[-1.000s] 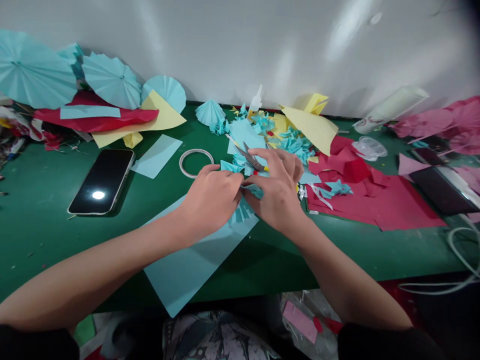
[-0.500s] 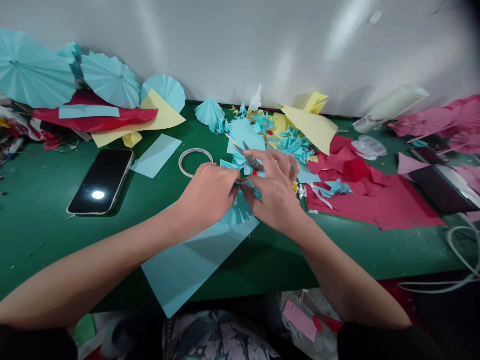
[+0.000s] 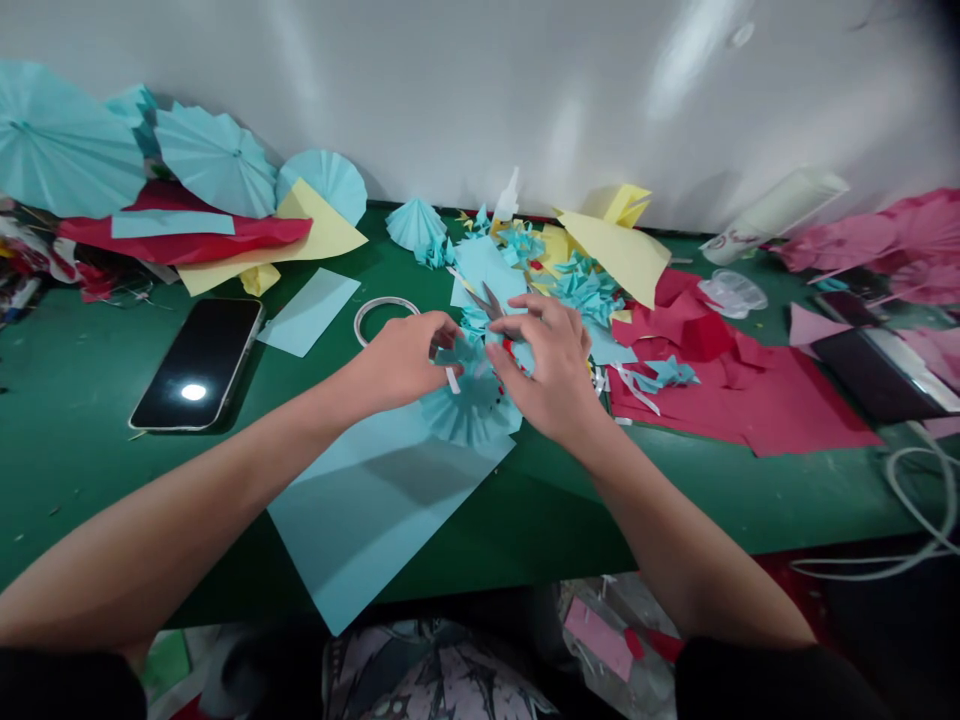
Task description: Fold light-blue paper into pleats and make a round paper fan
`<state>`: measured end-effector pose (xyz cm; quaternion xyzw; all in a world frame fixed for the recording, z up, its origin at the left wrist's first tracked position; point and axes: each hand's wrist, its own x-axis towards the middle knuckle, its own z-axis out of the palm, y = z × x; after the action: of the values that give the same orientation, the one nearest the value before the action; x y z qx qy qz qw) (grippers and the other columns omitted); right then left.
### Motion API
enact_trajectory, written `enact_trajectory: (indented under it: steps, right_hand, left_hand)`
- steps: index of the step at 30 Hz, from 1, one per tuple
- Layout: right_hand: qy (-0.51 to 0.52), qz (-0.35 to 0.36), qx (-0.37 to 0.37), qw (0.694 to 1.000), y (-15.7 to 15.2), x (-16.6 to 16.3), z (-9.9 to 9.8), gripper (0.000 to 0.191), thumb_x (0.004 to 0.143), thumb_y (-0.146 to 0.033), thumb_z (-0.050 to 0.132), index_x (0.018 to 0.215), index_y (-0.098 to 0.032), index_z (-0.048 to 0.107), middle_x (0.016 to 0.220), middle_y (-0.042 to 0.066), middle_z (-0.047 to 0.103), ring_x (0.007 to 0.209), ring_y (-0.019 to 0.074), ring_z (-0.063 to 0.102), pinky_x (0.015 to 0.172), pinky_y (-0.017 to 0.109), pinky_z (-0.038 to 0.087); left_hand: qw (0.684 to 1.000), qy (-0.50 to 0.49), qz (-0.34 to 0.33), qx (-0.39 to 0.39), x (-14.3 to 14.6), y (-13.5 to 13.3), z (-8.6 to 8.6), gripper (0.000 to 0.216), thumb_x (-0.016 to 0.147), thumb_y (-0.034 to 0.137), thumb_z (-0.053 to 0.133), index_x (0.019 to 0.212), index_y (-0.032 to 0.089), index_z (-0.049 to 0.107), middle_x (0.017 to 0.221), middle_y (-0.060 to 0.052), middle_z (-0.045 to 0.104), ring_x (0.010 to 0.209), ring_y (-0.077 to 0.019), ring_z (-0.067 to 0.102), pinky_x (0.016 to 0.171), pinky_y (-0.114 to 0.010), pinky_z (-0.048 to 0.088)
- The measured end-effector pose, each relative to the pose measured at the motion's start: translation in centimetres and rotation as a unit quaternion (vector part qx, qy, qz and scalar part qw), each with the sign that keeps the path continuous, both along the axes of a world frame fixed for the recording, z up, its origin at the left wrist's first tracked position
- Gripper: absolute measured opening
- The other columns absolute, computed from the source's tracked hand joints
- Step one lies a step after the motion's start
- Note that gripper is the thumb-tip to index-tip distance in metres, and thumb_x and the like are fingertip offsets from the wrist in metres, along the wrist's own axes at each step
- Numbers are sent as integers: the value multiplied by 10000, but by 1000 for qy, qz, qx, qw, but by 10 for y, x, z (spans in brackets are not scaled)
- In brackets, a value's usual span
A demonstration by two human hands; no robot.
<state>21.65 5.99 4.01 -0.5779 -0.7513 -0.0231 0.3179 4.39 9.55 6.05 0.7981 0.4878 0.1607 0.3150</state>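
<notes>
My left hand (image 3: 409, 360) is over the middle of the table, thumb and curled fingers apart. A narrow white strip (image 3: 452, 380) hangs at its thumb tip; whether it is pinched or stuck there is unclear. Below both hands a pleated light-blue paper fan (image 3: 469, 415) lies spread, partly hidden by my fingers. To its right my right hand (image 3: 547, 365) hovers with fingers spread, holding nothing that I can see. Scissors (image 3: 491, 302) lie just beyond its fingertips, their handles mostly covered. Under the fan is a flat light-blue sheet (image 3: 375, 520).
A tape roll (image 3: 364, 322) and a phone (image 3: 199, 365) lie to the left. Paper scraps (image 3: 592, 290), a glue bottle (image 3: 508, 195) and yellow paper (image 3: 619, 255) crowd the back. Red sheets (image 3: 750, 410) and a cable (image 3: 892, 480) are on the right. Large folded fans (image 3: 67, 140) lean against the wall.
My hands, earlier close together over the fan, have moved apart. The pleated fan now shows more fully between them, and the white strip shows at my left thumb.
</notes>
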Motion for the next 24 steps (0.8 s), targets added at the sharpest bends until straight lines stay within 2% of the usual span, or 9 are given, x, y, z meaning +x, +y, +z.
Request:
enact_trajectory:
  steps: [3,7,9,15,20,22,24]
  right_hand:
    - [-24,34,37,998,-2,0,6,214,822,-346,516,1019,-273,559,1219,70,473,1136,254,419,934,453,309]
    - [-67,146,63,985,-7,-4,11,155,828,-361,516,944,-311,605,1287,26,409,1168,256,378,938,457,304]
    - [-69,180,68,979,-8,-6,10,129,827,-351,524,895,-317,629,1288,10,412,1170,262,365,928,460,314]
    - [-33,173,99,979,-9,-9,7,126,825,-286,545,735,-274,633,1211,5,467,1091,222,401,881,404,378]
    - [-33,176,110,978,-8,-8,11,173,842,-240,506,683,-241,574,1158,16,510,1057,213,453,882,412,388]
    - [-5,177,125,976,-6,-4,12,150,848,-236,480,717,-239,553,1138,36,524,1047,222,481,878,431,395]
    - [45,165,135,976,-1,0,12,74,847,-247,473,852,-250,547,1128,65,528,1057,238,494,880,451,403]
  left_hand:
    - [999,-32,-6,-30,0,0,-1,388,692,306,608,1032,143,516,1083,-103,610,935,-217,605,709,-288,481]
    - [999,-33,-26,-25,0,-3,-2,400,691,237,569,1070,143,481,1112,-113,589,934,-221,598,680,-292,473]
    - [998,-36,-37,-23,1,-4,-3,435,673,225,574,1088,145,470,1151,-115,571,950,-228,594,696,-301,471]
    - [999,-37,-36,-14,2,-5,-2,459,659,244,606,1089,140,481,1172,-119,559,1005,-245,573,765,-335,473]
    - [998,-59,-10,9,-2,-2,-4,353,720,266,568,1048,155,499,1108,-85,585,940,-204,600,716,-294,483]
    - [998,-63,17,22,-3,1,-4,302,752,292,542,1020,156,508,1085,-81,593,913,-191,608,695,-282,485]
    - [998,-59,32,17,-3,2,-3,303,760,335,544,1003,158,513,1071,-79,599,905,-192,610,691,-284,489]
